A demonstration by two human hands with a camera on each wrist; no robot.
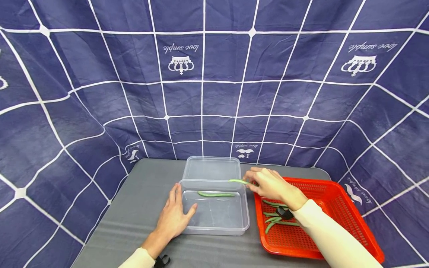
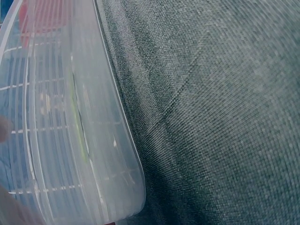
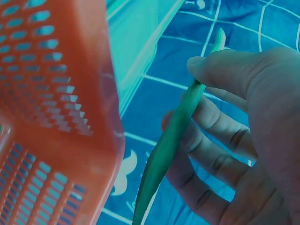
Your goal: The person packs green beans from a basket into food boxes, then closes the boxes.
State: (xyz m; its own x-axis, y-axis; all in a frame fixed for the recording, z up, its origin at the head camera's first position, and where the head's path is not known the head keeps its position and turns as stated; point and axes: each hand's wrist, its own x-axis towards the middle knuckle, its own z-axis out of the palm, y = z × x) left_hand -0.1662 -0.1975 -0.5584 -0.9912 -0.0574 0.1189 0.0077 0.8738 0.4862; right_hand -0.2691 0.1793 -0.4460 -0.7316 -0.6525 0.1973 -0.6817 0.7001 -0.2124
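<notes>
Above the clear box's (image 1: 214, 214) right rim, the right hand (image 1: 269, 184) pinches a light, bendable green bean (image 1: 238, 181) mid-length; the left hand (image 1: 174, 216), fingers spread, steadies the box.

Green beans (image 1: 216, 194), red mesh basket (image 1: 338, 197), clear box (image 1: 214, 219), grey table (image 1: 140, 193) — navy white-gridded backdrop (image 1: 214, 74).
</notes>
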